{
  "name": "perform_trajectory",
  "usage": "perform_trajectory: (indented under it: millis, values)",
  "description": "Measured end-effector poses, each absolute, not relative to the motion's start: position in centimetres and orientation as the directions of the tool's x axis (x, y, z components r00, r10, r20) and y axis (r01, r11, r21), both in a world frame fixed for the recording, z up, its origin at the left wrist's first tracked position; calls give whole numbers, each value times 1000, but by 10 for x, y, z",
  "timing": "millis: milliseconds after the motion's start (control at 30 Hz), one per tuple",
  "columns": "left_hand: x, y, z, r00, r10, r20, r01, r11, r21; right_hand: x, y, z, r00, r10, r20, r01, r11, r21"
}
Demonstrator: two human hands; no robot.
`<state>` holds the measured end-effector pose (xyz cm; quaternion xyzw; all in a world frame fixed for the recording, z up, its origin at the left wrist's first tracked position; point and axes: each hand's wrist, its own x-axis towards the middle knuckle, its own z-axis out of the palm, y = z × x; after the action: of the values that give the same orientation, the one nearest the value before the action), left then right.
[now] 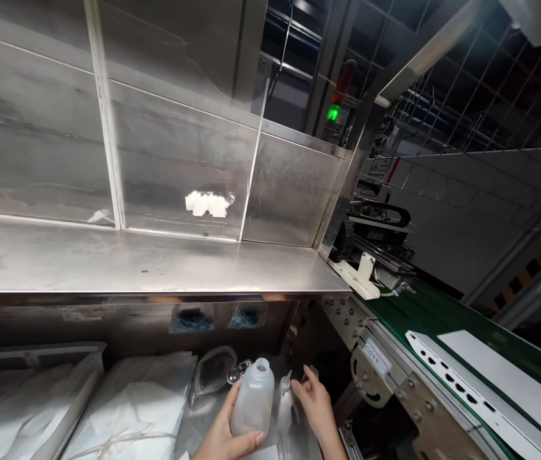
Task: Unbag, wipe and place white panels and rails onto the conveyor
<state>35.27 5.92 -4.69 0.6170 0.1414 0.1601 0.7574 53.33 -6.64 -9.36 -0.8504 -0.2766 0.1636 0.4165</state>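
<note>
My left hand point(233, 427) is wrapped round a translucent white bottle point(254, 399), held upright with its neck uncapped. Just right of it stands a second clear bottle point(284, 409) topped by a pointed nozzle. My right hand point(313, 399) is beside that nozzle, fingers apart and bent, with no object visible in it; whether a fingertip touches the nozzle is unclear.
A steel shelf point(155, 262) spans above the hands. At lower left are a clear plastic bin point(91, 377) and tied white bags point(141, 396). On the right, a green conveyor point(443, 313) carries white panels point(472, 383), near a metal frame point(347, 319).
</note>
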Motion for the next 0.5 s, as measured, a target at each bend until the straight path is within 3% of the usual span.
perform_trajectory:
  millis: [67, 133, 233, 300, 333, 367, 433, 500]
  values:
    - [359, 49, -45, 915, 403, 8, -96, 198, 975, 509, -77, -71, 693, 715, 93, 222, -88, -971]
    - [364, 37, -45, 923, 383, 37, -130, 220, 967, 481, -80, -49, 604, 775, 185, 94, 161, -982]
    - [365, 29, -45, 955, 297, 19, -91, 231, 969, 456, -78, -28, 546, 829, 125, -28, 167, -986]
    - [361, 39, -38, 959, 282, -22, 9, 47, 999, 458, -77, -26, 554, 828, 88, -74, 155, -985]
    - [359, 49, -33, 948, 317, -25, 70, -132, 989, 462, -76, -29, 567, 820, 85, -72, 152, -986]
    - [358, 61, -26, 927, 375, -2, 135, -330, 934, 468, -75, -34, 587, 805, 89, -45, 142, -989]
    - [360, 88, -12, 878, 469, 95, 276, -658, 701, 481, -72, -46, 634, 766, 106, 57, 90, -994]
    - [370, 111, -3, 883, 460, 93, 322, -738, 593, 490, -68, -59, 670, 734, 112, 171, -6, -985]
